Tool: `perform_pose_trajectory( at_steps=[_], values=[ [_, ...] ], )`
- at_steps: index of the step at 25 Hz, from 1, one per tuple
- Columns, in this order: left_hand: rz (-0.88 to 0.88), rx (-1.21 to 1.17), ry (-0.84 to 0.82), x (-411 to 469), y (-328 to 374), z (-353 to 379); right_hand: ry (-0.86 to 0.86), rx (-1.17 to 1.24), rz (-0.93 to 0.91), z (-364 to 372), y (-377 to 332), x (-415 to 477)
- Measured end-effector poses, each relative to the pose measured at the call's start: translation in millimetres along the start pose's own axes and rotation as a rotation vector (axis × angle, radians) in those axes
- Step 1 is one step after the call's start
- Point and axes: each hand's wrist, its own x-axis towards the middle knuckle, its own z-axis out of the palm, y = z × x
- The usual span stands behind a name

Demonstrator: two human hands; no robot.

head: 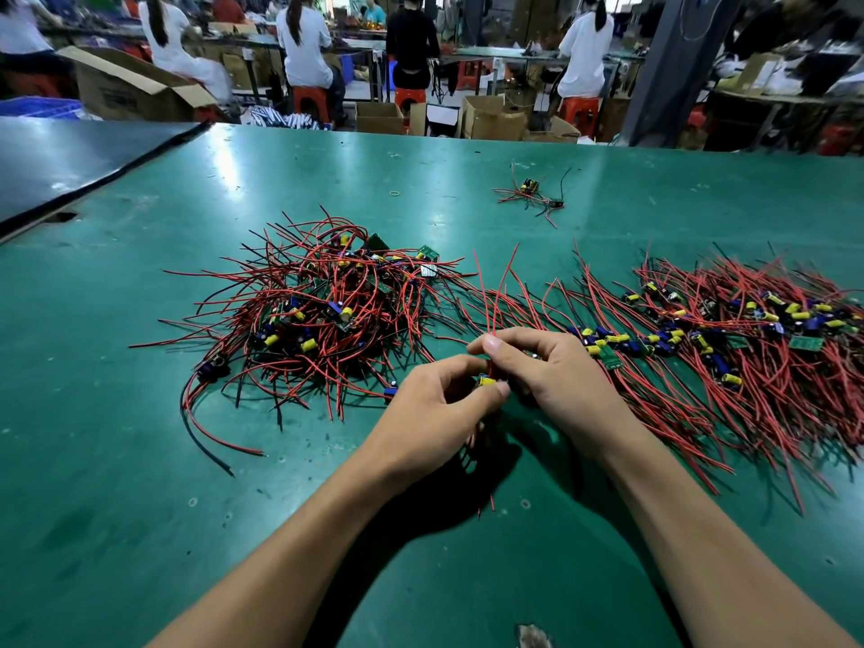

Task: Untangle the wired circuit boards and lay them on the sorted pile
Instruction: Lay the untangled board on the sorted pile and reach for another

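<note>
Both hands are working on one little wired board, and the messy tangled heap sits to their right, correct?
Not quite: the head view shows the tangled heap to their left. The left hand and right hand do hold one wired board.

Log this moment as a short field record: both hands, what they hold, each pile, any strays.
left: left hand grips a wired board, yellow capacitor showing
right: right hand pinches that board's red wires, which rise above the hands
unsorted: tangled pile, left of the hands, wires crossing every way
sorted: sorted pile, right of the hands, wires roughly parallel
strays: stray boards at the far side; rubber band to their left
surface: green table
</note>
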Motion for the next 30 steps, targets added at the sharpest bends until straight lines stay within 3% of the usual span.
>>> perform_pose_trajectory(
  at_steps=[3,6,8,14,21,25,28,30],
  values=[
    [-0.03,-0.083,0.023,-0.9,0.5,0.4,-0.045,-0.015,0.033,-0.7,-0.4,-0.1],
    [-0.119,-0.275,0.036,-0.5,1.7,1.2,-0.146,0.191,0.156,-1.3,-2.6,-2.5],
    [-0.129,-0.288,0.071,-0.5,3.0,0.6,-0.147,0.173,0.146,-3.3,-1.9,-2.0],
    [-0.085,0.056,0.13,0.4,0.6,3.1,0.085,-0.022,0.128,0.7,8.4,4.2],
    [-0.093,0.069,0.109,0.4,2.9,5.4,0.334,-0.018,0.07,-1.8,17.1,12.5],
    [-0.102,0.027,0.106,0.0,4.4,4.2,0.162,0.306,0.11,2.3,11.9,9.3],
    [-0.112,-0.044,0.113,0.0,5.5,4.3,-0.004,0.231,0.113,1.8,10.6,6.0],
    [-0.105,-0.013,0.125,0.4,4.9,4.0,-0.015,0.186,0.114,0.0,12.6,5.1]
  ],
)
